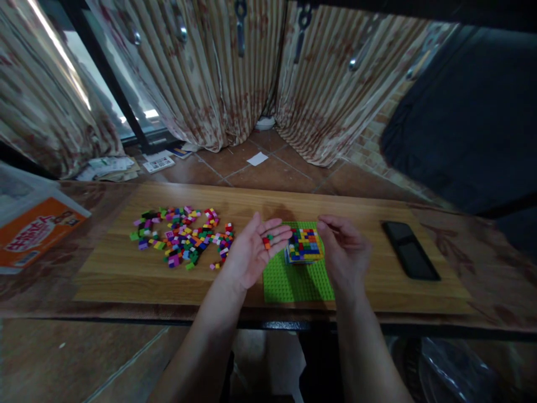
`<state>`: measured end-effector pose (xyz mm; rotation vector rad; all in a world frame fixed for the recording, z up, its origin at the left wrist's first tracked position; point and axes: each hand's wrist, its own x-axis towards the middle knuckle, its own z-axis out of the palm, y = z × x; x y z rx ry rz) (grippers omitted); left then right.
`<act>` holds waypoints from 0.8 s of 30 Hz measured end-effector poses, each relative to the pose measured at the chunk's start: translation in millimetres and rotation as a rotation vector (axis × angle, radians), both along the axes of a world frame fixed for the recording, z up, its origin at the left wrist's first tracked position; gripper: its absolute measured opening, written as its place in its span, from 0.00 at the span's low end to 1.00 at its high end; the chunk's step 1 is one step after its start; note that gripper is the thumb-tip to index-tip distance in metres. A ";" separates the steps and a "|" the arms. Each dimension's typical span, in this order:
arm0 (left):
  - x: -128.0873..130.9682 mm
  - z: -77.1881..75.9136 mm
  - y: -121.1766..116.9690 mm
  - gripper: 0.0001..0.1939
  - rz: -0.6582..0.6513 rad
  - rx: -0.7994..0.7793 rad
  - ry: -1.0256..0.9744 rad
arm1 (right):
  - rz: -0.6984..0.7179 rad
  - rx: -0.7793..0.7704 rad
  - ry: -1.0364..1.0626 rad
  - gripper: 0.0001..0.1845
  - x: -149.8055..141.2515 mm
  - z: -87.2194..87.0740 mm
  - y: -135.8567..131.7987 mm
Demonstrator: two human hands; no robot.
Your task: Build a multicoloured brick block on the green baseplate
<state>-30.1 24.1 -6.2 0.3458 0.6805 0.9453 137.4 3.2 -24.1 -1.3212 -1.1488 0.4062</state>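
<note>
My left hand (pixel 251 252) is turned palm up with its fingers stretched out, carrying a few small building bricks (pixel 267 243), orange-red and green, on the fingers. Just right of its fingertips stands a multicoloured block built of bricks (pixel 305 245), with yellow along its right and front edges. It sits on a green studded baseplate (pixel 297 285). Over the baseplate's right edge, beside the block, my right hand (pixel 346 252) has thumb and fingers brought together in a pinch. Whatever is between those fingertips, if anything, is too small to make out.
Loose coloured bricks (pixel 184 235) lie scattered on the left of the wooden board (pixel 126 280). A black phone-like slab (pixel 409 250) rests at the right. An orange and white package (pixel 37 229) stands at the far left. Metal tools (pixel 240 28) hang above, before striped curtains.
</note>
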 end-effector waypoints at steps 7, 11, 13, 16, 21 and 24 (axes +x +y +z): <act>1.4 0.7 -3.2 0.29 -0.090 0.040 -0.162 | 0.257 -0.026 -0.481 0.09 -22.9 11.5 -10.7; -0.3 1.9 -3.8 0.30 -0.109 0.067 -0.149 | 0.297 -0.048 -0.581 0.10 -27.0 13.0 -10.3; -0.8 2.7 -4.0 0.30 -0.109 0.072 -0.137 | 0.305 -0.053 -0.589 0.10 -28.0 13.0 -9.8; -0.6 2.9 -4.3 0.29 -0.111 0.079 -0.144 | 0.314 -0.052 -0.575 0.10 -28.8 12.4 -9.6; 0.9 -4.1 -4.2 0.21 -0.037 0.133 0.069 | 0.275 -0.057 -0.502 0.07 -25.8 11.0 -9.8; 1.9 -10.1 -4.4 0.17 0.014 0.247 0.387 | 0.265 -0.072 -0.493 0.07 -23.2 10.5 -9.9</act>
